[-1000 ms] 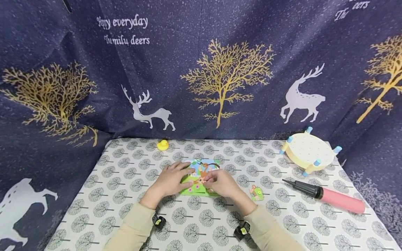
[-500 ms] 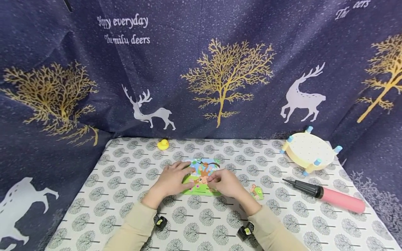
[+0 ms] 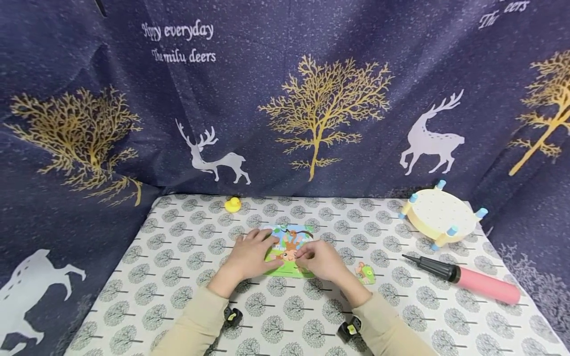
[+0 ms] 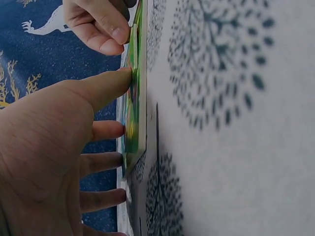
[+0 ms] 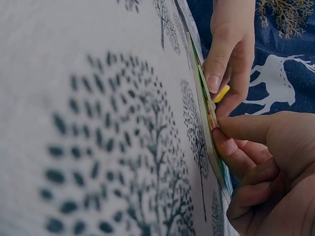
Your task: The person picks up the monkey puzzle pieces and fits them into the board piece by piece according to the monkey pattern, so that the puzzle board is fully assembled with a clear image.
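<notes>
A flat jigsaw puzzle [image 3: 291, 233] with a cartoon monkey on blue and green lies mid-table. My left hand [image 3: 255, 254] is spread over its left side; in the left wrist view that hand's thumb and fingertips rest on the puzzle [image 4: 132, 140]. From the right, the thumb and forefinger of my right hand [image 3: 322, 259] pinch a puzzle piece [image 5: 210, 118] at its edge. This piece is slightly raised from the board in the left wrist view, and my right fingers partly cover it. Another puzzle piece [image 3: 366, 273], green with a brown figure, lies to the right of my right hand.
A yellow rubber duck [image 3: 233, 204] stands near the table's back edge. At the right are a cream round stand [image 3: 441, 215] with blue-tipped legs and a pink and black hand pump [image 3: 485, 285]. The tablecloth [image 3: 276, 316] bears a tree print; a dark blue curtain [image 3: 285, 188] hangs behind.
My right hand has shifted slightly right, and the piece it pinches has come down flatter over the board. My left hand has stayed spread on the left side, sliding slightly right.
</notes>
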### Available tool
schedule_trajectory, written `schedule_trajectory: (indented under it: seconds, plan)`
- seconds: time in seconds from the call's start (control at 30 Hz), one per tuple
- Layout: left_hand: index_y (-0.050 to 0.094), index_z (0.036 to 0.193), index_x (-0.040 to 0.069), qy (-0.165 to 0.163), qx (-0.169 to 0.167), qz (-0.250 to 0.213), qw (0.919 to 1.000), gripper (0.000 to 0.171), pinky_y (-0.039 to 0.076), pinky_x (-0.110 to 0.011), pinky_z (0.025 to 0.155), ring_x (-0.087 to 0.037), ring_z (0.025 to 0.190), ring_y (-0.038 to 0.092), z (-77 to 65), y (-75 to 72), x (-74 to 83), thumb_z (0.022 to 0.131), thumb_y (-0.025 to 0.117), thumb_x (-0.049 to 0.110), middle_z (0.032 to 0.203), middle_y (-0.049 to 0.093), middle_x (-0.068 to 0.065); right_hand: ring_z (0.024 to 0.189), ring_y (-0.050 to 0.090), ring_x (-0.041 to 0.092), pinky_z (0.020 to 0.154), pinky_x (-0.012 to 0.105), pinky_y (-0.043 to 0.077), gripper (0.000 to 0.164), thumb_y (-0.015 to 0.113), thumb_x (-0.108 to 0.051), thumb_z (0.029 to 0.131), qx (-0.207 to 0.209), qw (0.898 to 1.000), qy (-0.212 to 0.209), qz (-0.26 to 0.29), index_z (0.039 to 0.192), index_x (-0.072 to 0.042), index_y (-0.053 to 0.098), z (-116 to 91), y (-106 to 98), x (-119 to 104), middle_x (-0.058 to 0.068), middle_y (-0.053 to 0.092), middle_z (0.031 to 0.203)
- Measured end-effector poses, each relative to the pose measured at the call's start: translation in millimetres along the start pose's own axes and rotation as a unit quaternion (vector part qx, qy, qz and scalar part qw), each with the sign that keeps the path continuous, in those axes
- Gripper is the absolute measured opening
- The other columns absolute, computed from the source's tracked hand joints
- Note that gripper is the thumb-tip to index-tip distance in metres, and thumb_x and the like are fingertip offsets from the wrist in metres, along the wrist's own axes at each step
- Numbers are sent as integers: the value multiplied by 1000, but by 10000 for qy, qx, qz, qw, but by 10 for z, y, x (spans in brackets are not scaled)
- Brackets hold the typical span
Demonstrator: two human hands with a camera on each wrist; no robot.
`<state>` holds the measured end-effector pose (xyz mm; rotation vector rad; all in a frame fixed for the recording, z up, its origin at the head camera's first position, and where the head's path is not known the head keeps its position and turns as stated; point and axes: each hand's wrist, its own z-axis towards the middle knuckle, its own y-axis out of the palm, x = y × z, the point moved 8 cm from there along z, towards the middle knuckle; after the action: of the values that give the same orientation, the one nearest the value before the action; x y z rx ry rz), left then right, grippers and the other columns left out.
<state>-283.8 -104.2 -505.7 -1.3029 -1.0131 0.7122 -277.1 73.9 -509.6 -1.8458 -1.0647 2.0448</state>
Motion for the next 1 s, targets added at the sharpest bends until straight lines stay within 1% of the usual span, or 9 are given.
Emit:
schedule_trajectory:
  seconds: [0.17, 0.33, 0.43, 0.63, 0.7, 0.87, 0.93, 1.0]
  plan:
    - [50, 155, 29, -86, -61, 42, 9999, 76, 31, -76, 111, -43, 148, 34, 15, 27, 13, 94, 55, 73, 164, 39, -5, 69, 65, 11, 61, 29, 57, 5, 80, -12, 90, 15, 10000, -73, 59, 93, -15, 77, -13, -19, 53, -9, 70, 79]
    - [50, 155, 30, -95, -12, -37, 9999, 73, 30, -77, 110, -45, 148, 34, 20, 14, 39, 95, 57, 70, 163, 40, -7, 74, 66, 11, 68, 33, 58, 5, 78, -12, 91, 122, 9996, -246, 84, 95, -14, 78, -53, -124, 75, -8, 72, 83]
    - [51, 155, 31, -112, 0, -24, 9999, 71, 30, -77, 110, -44, 147, 35, 21, 11, 48, 95, 60, 68, 162, 41, -7, 79, 65, 11, 71, 33, 56, 6, 79, -16, 91, 221, 9994, -237, -111, 96, -15, 78, -97, -241, 104, -9, 72, 86]
    - [49, 156, 33, -180, -15, 41, 9998, 71, 30, -77, 110, -44, 147, 34, 32, 25, 49, 95, 59, 68, 162, 40, -8, 77, 63, 14, 64, 30, 53, 11, 80, -19, 91, 279, 9993, -28, -256, 100, -15, 79, -244, -541, 262, -7, 72, 92]
    - [48, 157, 34, -169, -29, 58, 9998, 71, 31, -77, 110, -44, 146, 35, 36, 32, 60, 95, 58, 68, 162, 40, -9, 74, 62, 14, 59, 29, 53, 12, 79, -19, 91, 288, 9993, 58, -250, 102, -14, 78, -304, -650, 345, -6, 72, 93]
    - [49, 156, 34, -104, -39, 35, 9999, 70, 34, -77, 108, -47, 145, 35, 45, 37, 97, 96, 59, 68, 160, 41, -13, 57, 57, 13, 44, 28, 48, 20, 79, -22, 92, 259, 9988, 266, -315, 108, -10, 77, -455, -903, 554, -3, 71, 92]
    - [51, 155, 32, -61, -23, -3, 10000, 70, 34, -78, 107, -50, 144, 35, 48, 25, 121, 95, 61, 66, 160, 41, -13, 57, 58, 14, 45, 28, 49, 24, 80, -23, 92, 246, 9985, 325, -377, 111, -9, 76, -516, -998, 625, -3, 71, 92]
    - [51, 156, 29, -32, -69, -30, 10000, 71, 32, -79, 108, -50, 146, 33, 52, 11, 153, 95, 61, 66, 162, 40, -10, 65, 60, 14, 52, 27, 51, 28, 81, -25, 91, 250, 9980, 333, -482, 113, -8, 75, -573, -1086, 683, -4, 70, 91]
